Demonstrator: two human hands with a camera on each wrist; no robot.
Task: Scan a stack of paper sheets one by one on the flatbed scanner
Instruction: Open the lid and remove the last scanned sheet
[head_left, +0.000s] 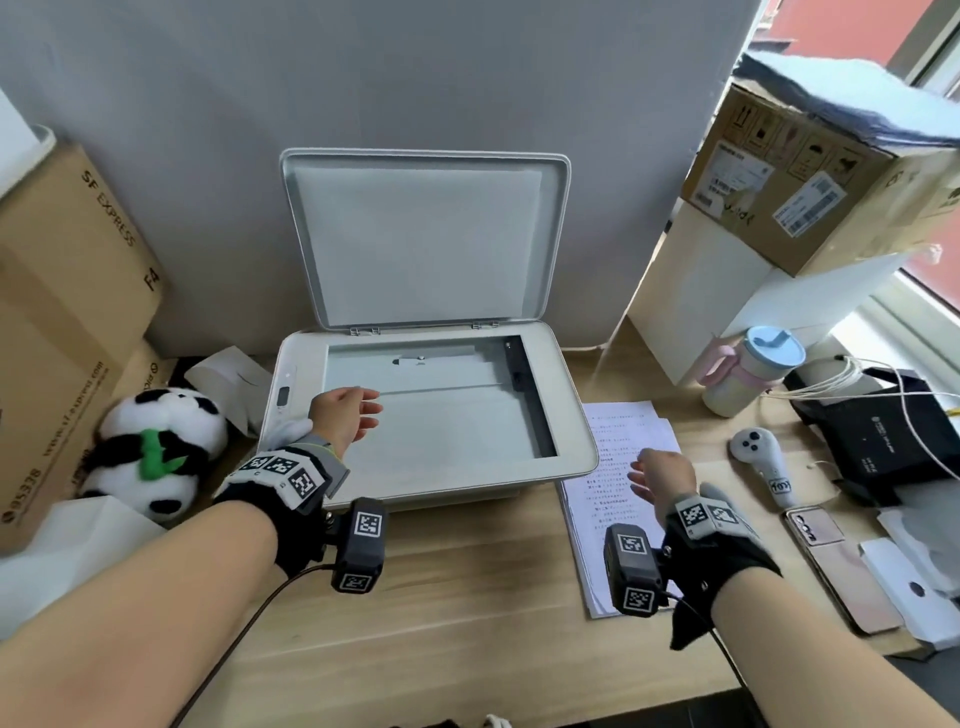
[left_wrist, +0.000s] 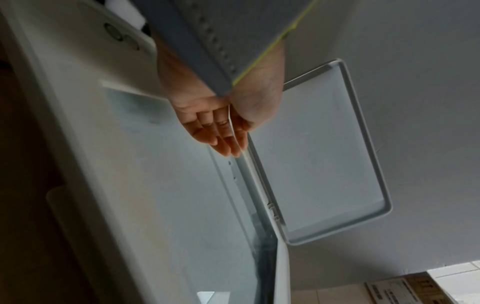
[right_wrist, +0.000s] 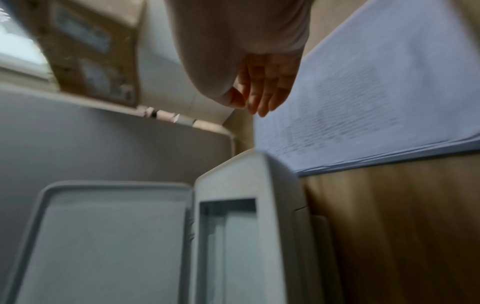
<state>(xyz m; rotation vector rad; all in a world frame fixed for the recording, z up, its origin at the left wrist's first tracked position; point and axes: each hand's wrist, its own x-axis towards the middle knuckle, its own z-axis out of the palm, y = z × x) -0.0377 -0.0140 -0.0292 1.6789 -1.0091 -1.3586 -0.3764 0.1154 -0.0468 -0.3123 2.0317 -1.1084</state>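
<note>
A white flatbed scanner sits mid-desk with its lid raised against the grey wall. Its glass is bare, with no sheet on it. A stack of printed paper sheets lies on the desk to the scanner's right. My left hand hovers over the glass's left part, fingers relaxed, holding nothing; in the left wrist view the left hand is above the glass. My right hand hangs over the stack, fingers loose; the right wrist view shows the right hand beside the sheets.
A panda plush and cardboard boxes crowd the left. At the right stand a tumbler, a white controller, a phone, a black device with cables and a raised cardboard box. The wooden desk extends in front.
</note>
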